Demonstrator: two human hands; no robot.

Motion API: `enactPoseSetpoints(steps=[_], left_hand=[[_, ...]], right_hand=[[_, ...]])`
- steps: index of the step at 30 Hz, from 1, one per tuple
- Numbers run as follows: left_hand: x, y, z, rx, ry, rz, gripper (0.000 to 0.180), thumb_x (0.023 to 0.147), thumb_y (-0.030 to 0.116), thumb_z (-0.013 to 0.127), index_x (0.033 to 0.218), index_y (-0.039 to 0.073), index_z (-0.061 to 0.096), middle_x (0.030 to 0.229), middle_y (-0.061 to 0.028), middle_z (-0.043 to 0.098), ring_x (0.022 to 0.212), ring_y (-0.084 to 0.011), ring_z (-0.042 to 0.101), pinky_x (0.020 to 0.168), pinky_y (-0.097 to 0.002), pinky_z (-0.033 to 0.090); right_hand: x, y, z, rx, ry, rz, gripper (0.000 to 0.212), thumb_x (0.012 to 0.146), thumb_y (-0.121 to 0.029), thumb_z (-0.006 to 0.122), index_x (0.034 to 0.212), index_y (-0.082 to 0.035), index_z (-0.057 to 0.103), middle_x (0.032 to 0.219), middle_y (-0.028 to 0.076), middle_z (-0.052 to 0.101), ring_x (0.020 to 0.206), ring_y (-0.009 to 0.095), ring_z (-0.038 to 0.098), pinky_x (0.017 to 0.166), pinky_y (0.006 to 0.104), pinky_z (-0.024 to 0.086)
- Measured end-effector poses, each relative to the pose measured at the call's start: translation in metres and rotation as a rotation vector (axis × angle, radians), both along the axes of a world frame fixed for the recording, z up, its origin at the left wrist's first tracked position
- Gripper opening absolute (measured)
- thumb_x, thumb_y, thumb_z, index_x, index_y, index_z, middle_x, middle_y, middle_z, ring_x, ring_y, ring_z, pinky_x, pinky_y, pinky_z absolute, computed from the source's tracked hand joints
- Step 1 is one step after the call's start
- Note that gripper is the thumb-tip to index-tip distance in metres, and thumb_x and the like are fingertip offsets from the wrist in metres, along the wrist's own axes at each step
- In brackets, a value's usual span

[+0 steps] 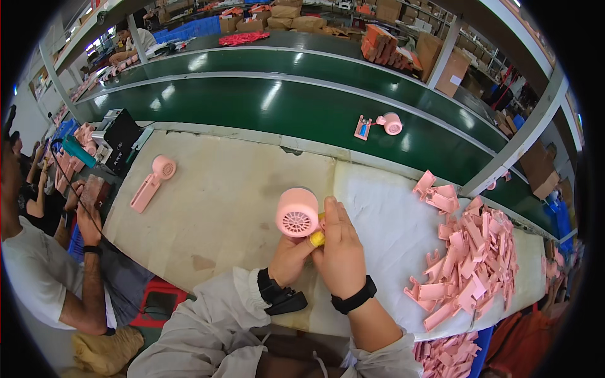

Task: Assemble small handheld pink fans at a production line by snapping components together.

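A pink handheld fan (297, 213), its round slotted head facing up toward me, is held above the worktable. My left hand (290, 259) is closed around its lower part. My right hand (341, 255) presses against the fan's right side, fingers long and close together, hiding most of the handle. Something yellow (317, 239) shows between the hands; whether it is a finger cover or a piece on the fan I cannot tell. Farther left on the table lies another pink fan (164, 167) with a long handle.
A large heap of pink plastic shells (469, 258) covers the table's right side. Beyond the table runs a green conveyor (252, 101), carrying a pink fan with an opened handle (389, 124). A black box-shaped device (116, 142) stands at the far left corner. A co-worker (53, 271) sits at left.
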State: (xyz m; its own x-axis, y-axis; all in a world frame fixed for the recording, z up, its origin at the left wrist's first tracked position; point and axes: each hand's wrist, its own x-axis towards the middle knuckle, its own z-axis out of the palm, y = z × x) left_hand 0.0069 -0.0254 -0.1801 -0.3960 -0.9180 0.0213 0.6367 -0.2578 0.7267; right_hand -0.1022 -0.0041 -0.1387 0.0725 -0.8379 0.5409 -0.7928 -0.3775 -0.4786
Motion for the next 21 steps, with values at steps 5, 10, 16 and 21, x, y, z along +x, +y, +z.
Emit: enactPoseSetpoints(steps=[5, 10, 16, 21], left_hand=[[0.002, -0.004, 0.009, -0.217, -0.133, 0.158, 0.039, 0.086, 0.011, 0.058, 0.122, 0.0, 0.047, 0.122, -0.01, 0.052, 0.106, -0.0178, 0.053, 0.091, -0.0307, 0.043], [0.026, -0.017, 0.021, -0.173, 0.217, 0.001, 0.045, 0.082, 0.015, 0.063, 0.123, 0.008, 0.045, 0.129, -0.0175, 0.044, 0.117, -0.0292, 0.045, 0.096, -0.0417, 0.041], [0.052, -0.014, 0.034, -0.546, 0.148, -0.037, 0.036, 0.089, 0.033, 0.05, 0.113, 0.007, 0.054, 0.12, -0.0116, 0.055, 0.133, -0.0316, 0.023, 0.105, -0.0513, 0.025], [0.041, -0.009, 0.035, -0.491, 0.094, 0.095, 0.032, 0.08, 0.017, 0.066, 0.106, 0.003, 0.055, 0.118, -0.0179, 0.054, 0.124, -0.0282, 0.04, 0.091, -0.0387, 0.046]], right_hand=[[0.0, -0.003, 0.004, 0.078, -0.164, 0.135, 0.074, 0.067, -0.001, 0.065, 0.132, 0.003, 0.03, 0.121, 0.024, 0.047, 0.112, 0.04, 0.046, 0.095, 0.0387, 0.039], [-0.039, 0.004, 0.01, 0.339, -0.67, 0.427, 0.054, 0.074, -0.008, 0.07, 0.122, -0.001, 0.048, 0.111, 0.015, 0.058, 0.1, 0.021, 0.058, 0.085, 0.0302, 0.045], [-0.019, 0.012, 0.011, 0.41, -0.656, 0.555, 0.044, 0.076, -0.001, 0.067, 0.117, -0.001, 0.053, 0.107, 0.009, 0.061, 0.097, 0.014, 0.057, 0.085, 0.0273, 0.044], [-0.016, 0.018, 0.009, 0.492, -0.865, 0.533, 0.038, 0.08, -0.006, 0.065, 0.115, -0.001, 0.053, 0.105, 0.007, 0.06, 0.093, 0.012, 0.057, 0.082, 0.0253, 0.045]])
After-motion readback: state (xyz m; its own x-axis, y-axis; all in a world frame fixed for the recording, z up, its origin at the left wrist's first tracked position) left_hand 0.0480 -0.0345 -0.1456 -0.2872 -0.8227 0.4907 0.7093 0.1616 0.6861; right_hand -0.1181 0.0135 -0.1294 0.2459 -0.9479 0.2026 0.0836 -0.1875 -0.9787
